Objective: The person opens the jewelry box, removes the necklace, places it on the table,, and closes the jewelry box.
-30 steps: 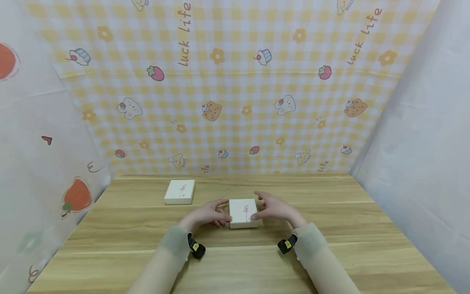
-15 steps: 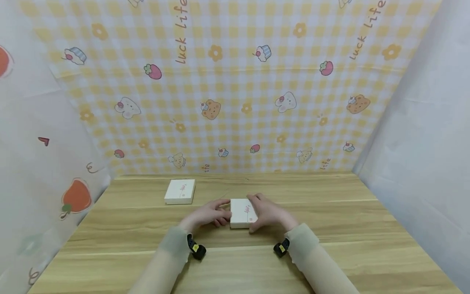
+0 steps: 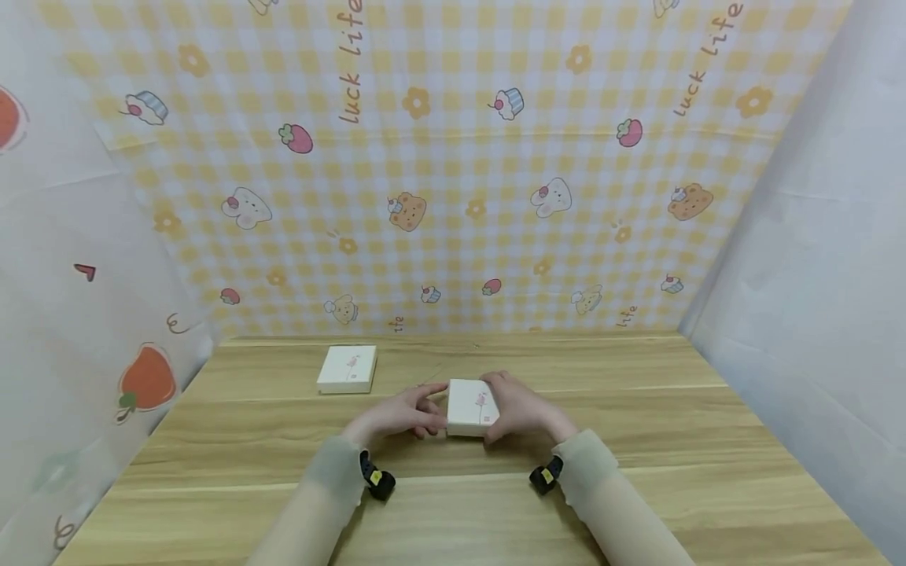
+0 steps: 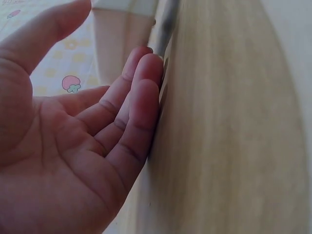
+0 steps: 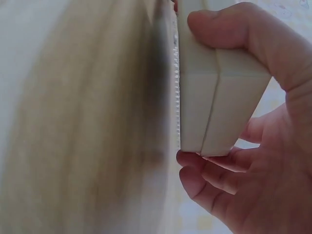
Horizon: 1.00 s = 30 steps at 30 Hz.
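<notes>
Near the middle of a wood-grain desk (image 3: 453,519), held a small white lidded box (image 3: 467,405) in the right grip (image 3: 520,410), with thumb on the near side and fingers around the far side. Rested the left grip (image 3: 403,413) loosely curved and clasping nothing at the box's left side, touching or just short of touching; could not tell which. Could not tell, either, whether clear of the desk underneath. For steady handling, seemed best to press lightly and evenly across lid (image 5: 239,92) and base (image 5: 195,109) together, and to tilt little, so as not to pull the two apart. Saw a matching box (image 3: 347,368) lying flat farther back and to the left, well apart. Behind the desk, saw a yellow-and-white checked cloth (image 3: 453,169) printed with cupcakes, strawberries and "luck life"; at left, a white cloth (image 3: 64,314) with larger strawberries; at right, a plain pale cloth (image 3: 814,236).
</notes>
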Tool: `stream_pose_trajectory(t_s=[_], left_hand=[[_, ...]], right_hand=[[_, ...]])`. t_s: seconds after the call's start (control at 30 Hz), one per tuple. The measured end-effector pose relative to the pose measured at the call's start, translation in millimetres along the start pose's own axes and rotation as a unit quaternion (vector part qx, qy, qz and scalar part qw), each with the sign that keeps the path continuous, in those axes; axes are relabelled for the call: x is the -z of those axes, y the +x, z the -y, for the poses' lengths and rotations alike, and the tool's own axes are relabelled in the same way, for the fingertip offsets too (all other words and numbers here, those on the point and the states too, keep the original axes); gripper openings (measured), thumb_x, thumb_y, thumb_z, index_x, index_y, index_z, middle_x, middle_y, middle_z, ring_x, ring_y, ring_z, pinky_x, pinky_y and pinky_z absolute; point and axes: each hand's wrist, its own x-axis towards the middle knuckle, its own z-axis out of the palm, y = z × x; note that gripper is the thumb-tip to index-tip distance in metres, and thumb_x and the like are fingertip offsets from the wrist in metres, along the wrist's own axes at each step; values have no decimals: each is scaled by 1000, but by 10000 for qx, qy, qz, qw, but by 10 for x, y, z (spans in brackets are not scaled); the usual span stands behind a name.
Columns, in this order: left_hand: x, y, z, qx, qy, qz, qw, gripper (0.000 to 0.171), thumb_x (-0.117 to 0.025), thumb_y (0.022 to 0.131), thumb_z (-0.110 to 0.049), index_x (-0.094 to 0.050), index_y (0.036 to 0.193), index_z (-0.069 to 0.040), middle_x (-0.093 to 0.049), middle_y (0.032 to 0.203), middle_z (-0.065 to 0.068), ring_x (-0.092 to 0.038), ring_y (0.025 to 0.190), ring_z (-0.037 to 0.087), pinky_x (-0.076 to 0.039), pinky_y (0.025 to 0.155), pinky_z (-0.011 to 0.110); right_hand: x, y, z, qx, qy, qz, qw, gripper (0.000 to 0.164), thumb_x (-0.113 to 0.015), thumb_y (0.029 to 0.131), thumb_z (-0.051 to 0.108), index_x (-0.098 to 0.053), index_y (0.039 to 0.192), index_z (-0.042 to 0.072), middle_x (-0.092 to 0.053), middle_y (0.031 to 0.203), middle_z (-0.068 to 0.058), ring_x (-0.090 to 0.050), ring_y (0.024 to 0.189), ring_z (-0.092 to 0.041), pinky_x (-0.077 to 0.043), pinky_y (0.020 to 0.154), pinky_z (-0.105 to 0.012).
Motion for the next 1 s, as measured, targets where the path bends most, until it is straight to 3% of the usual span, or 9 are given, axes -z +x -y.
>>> stream_pose_trajectory(t_s=[0.27, 0.43, 0.7, 1.0], left_hand=[[9, 23, 1, -298, -91, 144, 9994, 90, -69, 90, -14, -7, 155, -6, -67, 103, 8, -61, 81, 20, -48, 70, 31], [-23, 29, -49, -757, -108, 170, 9969, 97, -71, 88, -11, -1, 155, -9, -66, 111, 10, -64, 96, 24, -51, 77, 35], [-128, 24, -149, -989, -207, -287, 9945, 103, -77, 81, -10, -6, 155, -10, -61, 122, 12, -60, 104, 25, -49, 83, 34], [-184, 44, -204, -1537, -443, -401, 9863, 91, -76, 81, -5, -19, 150, -18, -58, 129, 15, -61, 101, 27, -46, 88, 38]], right_hand=[[152, -48, 35, 71, 459, -275, 9985, 99, -87, 56, 14, -38, 140, -4, -49, 122, -11, -49, 103, -23, -42, 91, -44], [245, -94, 128, 158, 476, -320, 9982, 101, -87, 57, 15, -36, 142, -2, -49, 124, -12, -48, 103, -23, -42, 87, -43], [323, -155, 252, 368, 371, -383, 9979, 99, -86, 61, 15, -35, 143, -3, -47, 127, -13, -49, 103, -24, -43, 87, -44], [388, -191, 323, 635, 520, -459, 9956, 98, -83, 60, 9, -34, 144, 2, -46, 129, -13, -48, 101, -24, -44, 81, -38]])
